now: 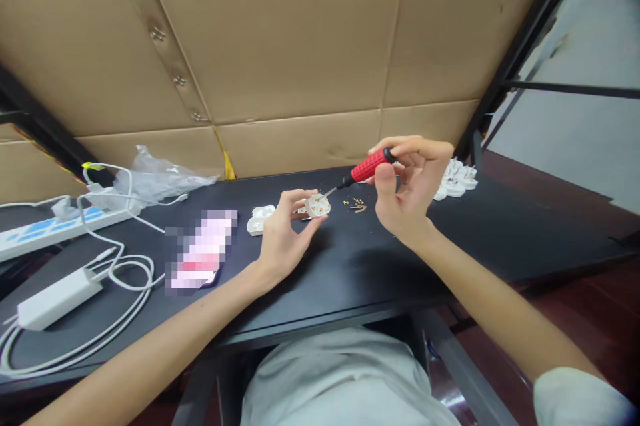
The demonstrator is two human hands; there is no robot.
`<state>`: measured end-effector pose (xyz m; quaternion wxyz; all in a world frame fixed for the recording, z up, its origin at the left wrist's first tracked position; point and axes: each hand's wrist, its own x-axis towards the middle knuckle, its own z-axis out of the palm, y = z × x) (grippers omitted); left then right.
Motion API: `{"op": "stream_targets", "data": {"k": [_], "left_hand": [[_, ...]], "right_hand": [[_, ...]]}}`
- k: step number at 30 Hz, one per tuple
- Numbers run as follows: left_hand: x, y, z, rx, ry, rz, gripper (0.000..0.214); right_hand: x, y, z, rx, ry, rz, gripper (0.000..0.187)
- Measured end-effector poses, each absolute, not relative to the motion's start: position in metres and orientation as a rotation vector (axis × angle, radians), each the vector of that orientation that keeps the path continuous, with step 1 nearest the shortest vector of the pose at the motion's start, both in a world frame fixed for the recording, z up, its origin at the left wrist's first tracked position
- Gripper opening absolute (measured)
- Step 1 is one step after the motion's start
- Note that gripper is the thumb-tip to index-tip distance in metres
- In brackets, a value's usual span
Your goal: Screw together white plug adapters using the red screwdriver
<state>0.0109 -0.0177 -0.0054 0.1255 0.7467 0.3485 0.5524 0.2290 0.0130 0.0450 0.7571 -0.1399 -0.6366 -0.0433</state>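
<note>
The left hand (287,236) holds a round white plug disc (318,205) above the black desk (400,266), its fingertips (306,197) closed narrowly on the rim. The right hand (410,189) grips a red-handled screwdriver (369,166) between thumb (384,181) and curled fingers (407,145), with the shaft reaching left and its tip at the disc's face. The disc looks only partly built or stripped: just right of it lie loose brass screws (353,202) and a few brass strips (358,208), so those parts are off it for now, though the frame cannot settle whether it is being opened or closed. Just left of the disc sit white plug shells (261,219), and a small pile of white plugs (456,179) lies well to its right; how many are finished is too hard to tell. Farther left of the disc are a pixelated phone (200,249), a power strip (60,226), a white charger (59,298) with its coiled cable (125,273), and a plastic bag (155,176).
</note>
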Motion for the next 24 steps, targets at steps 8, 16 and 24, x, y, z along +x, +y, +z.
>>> {"op": "stream_targets", "data": {"k": [8, 16, 24], "left_hand": [[0.0113, -0.0173, -0.0066, 2.162, 1.009, 1.600, 0.040], [0.0126, -0.0170, -0.0063, 2.154, 1.010, 1.633, 0.039], [0.0120, -0.0165, -0.0066, 2.178, 1.001, 1.644, 0.037]], "right_hand": [[0.2292, 0.0092, 0.0468, -0.363, -1.399, -0.179, 0.029], [0.2280, 0.0089, 0.0477, -0.381, -1.372, -0.129, 0.036], [0.2299, 0.0105, 0.0460, -0.391, -1.402, -0.124, 0.026]]}}
